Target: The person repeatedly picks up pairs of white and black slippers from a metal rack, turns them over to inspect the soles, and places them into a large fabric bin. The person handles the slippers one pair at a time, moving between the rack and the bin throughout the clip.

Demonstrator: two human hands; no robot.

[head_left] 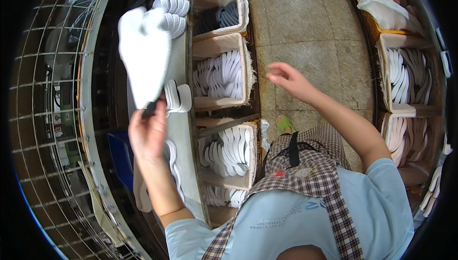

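My left hand (149,131) is closed on the narrow lower end of a bright white insole-shaped piece (145,50), raised over the grey ledge to my left. A small black part (150,109) shows at the fingers; I cannot make out what it is. The white piece is blurred and overexposed, so its details are lost. Just beyond the fingers, a small stack of white curved pieces (177,98) lies on the ledge. My right hand (291,81) hangs over the walkway, fingers loosely bent and apart, with nothing in it.
Cloth-lined bins (219,101) packed with white or dark pieces line the ledge's right side. More bins (403,109) stand across the tiled walkway (305,21). White stacks (171,7) lie farther along the grey ledge (183,131). A wire grid (52,50) borders the far left.
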